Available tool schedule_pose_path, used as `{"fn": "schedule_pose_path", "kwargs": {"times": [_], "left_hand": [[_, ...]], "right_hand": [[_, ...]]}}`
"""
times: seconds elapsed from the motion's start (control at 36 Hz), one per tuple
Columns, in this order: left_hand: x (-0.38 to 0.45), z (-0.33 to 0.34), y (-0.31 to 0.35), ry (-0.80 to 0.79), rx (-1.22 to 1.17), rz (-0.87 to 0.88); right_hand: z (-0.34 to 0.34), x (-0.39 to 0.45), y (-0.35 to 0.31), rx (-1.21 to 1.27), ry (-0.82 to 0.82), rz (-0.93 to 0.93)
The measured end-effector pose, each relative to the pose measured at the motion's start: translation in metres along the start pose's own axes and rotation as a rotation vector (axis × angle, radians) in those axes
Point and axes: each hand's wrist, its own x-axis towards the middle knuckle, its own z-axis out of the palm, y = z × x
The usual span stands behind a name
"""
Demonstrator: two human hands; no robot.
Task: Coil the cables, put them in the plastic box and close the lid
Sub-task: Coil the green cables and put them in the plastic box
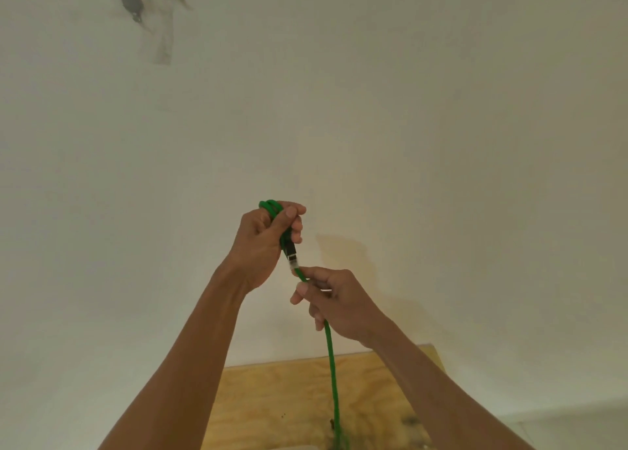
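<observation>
Raised against a bare off-white wall [407,109], my left hand [268,242] grips the first small loops of a green braided cable [331,364], thumb pinned across the turns, with the cable's black-and-clear plug [291,254] poking out below the fingers. Just beneath, my right hand [331,301] pinches the same cable between thumb and forefinger, the other fingers curled loosely round it. From there the cable drops straight down toward a pale plywood tabletop [272,398], where its lower length blurs out at the bottom edge of the view.

The coiling looks barely begun: only a couple of turns sit in my left hand, and most of the cable hangs free. The plastic box and its lid are not in view, so I cannot say where they stand.

By my reading the cable is light and limp. It hangs plumb under its own weight and bends tightly round my fingers, so it should coil easily but may spring open if my thumb lifts. The woven jacket ought to give good grip when slid through a pinch. The plug is the rigid, more delicate part; I would hold the cable just behind it, as here, not by the clear tip, and feed slack up with the right hand.

A dark grey stain [132,4] marks the wall high at left.
</observation>
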Motion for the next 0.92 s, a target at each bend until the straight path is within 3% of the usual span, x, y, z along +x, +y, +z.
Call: {"fn": "schedule_pose_path", "kwargs": {"times": [0.25,0.36,0.47,0.61,0.72,0.83,0.92], "left_hand": [[-0.001,0.001,-0.010,0.089,-0.137,-0.016],[-0.004,-0.003,-0.012,0.062,0.129,0.005],[-0.012,-0.006,-0.018,-0.071,0.442,-0.034],[-0.022,-0.008,-0.010,-0.092,0.334,-0.142],[-0.020,-0.009,-0.001,-0.192,0.490,-0.175],[-0.033,0.002,-0.001,-0.317,0.354,-0.331],[-0.045,0.009,-0.002,-0.358,-0.002,-0.425]], "right_hand": [[0.004,-0.001,0.002,-0.236,0.010,0.049],[0.003,-0.001,-0.002,-0.289,0.057,0.038],[-0.016,0.005,-0.023,-0.511,0.032,-0.036],[-0.033,0.015,-0.051,-0.736,-0.089,-0.173],[-0.038,0.023,-0.061,-0.646,-0.066,-0.281],[-0.045,0.031,-0.084,-0.574,-0.096,-0.334],[-0.053,0.038,-0.094,-0.464,-0.093,-0.335]]}}
